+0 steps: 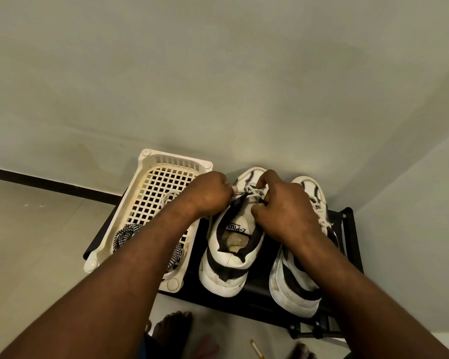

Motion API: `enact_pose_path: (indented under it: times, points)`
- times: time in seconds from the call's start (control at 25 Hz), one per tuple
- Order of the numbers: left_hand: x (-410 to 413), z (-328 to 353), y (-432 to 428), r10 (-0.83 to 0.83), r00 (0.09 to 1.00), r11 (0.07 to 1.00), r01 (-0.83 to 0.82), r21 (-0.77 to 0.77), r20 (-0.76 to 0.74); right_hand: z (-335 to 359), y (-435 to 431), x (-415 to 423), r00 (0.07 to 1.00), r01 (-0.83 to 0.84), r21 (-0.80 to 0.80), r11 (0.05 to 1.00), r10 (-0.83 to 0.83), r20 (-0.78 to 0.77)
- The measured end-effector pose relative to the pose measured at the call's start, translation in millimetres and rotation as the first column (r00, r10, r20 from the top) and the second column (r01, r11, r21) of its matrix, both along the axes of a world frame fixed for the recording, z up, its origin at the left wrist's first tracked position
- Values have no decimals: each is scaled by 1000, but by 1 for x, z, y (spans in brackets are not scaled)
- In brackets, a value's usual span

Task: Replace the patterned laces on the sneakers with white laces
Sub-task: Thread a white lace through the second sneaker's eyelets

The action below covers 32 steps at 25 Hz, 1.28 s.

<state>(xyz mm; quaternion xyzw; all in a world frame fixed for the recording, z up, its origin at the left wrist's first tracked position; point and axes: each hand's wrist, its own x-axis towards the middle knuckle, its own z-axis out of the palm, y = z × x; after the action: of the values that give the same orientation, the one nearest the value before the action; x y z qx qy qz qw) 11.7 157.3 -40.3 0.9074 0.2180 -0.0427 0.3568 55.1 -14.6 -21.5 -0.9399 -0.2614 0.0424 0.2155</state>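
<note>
While the sneaker [232,244] stands on the black rack [267,260], the left hand [210,193] and right hand [283,206] each pinch its white lace [254,191]; patterned laces [123,235] lie in the basket [176,159].

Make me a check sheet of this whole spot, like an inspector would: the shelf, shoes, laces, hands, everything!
Surface: black rack top, carrying the basket and both shoes.
Job's things: white-and-black sneaker beside the basket, with a white lace being worked at its eyelets; second white-and-black sneaker already wears white lacing; black-and-white patterned laces lie in the cream plastic lattice basket.
Clutter: yellow-and-white strip on the floor.
Grips: left hand and right hand both pinch the white lace.
Cables: nothing seen.
Surroundings: plain pale wall, dark skirting band, the person's bare feet below.
</note>
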Motion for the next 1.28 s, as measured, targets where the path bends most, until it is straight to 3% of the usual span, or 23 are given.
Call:
enact_pose_path:
  times: [0.2, 0.36, 0.48, 0.56, 0.64, 0.72, 0.84, 0.92, 1.0, 1.04, 1.12, 1.2, 1.28]
  points:
    - [-5, 5, 6, 233, 963, 924, -177, -339, 134, 1, -1, 4, 999, -10, -4, 1000, 10, 39]
    - [-13, 27, 13, 317, 909, 727, -50, -685, 270, -1, -2, 11, 999, -17, 5, 1000, 17, -27]
    - [-20, 46, 9, 307, 878, 488, 187, -853, 368, 4, -1, 9, 998, 2, 294, 956, 16, -59]
    - [-22, 49, 2, 284, 871, 386, 279, -879, 401, 10, 2, 6, 961, 45, 569, 821, 120, -250]
    - [-21, 47, -4, 260, 865, 351, 329, -877, 428, 10, 9, -1, 883, 105, 676, 729, 245, -400]
    - [-19, 45, -9, 250, 868, 338, 337, -879, 429, 6, 15, -8, 867, 161, 695, 701, 236, -439]
    - [-15, 45, -12, 337, 856, 403, 245, -882, 392, 8, 19, -12, 859, 227, 702, 675, 201, -471]
    - [-11, 41, -8, 447, 804, 547, 102, -831, 393, 15, 13, -7, 829, 256, 717, 648, 234, -508]
    - [-8, 33, 3, 476, 771, 710, -53, -703, 423, 20, 5, 1, 776, 300, 777, 554, 331, -536]
    - [-9, 29, 9, 449, 785, 794, -130, -594, 427, 22, 1, 5, 744, 332, 806, 490, 389, -543]
    - [-12, 21, 20, 301, 878, 950, -244, -194, 373, 26, -5, 13, 718, 384, 833, 399, 438, -541]
    - [-18, 15, 24, 197, 964, 960, -227, 164, 178, 27, -13, 20, 726, 410, 833, 373, 419, -545]
    - [-21, 13, 22, 201, 979, 932, -200, 304, 30, 26, -20, 27, 754, 386, 827, 409, 377, -538]
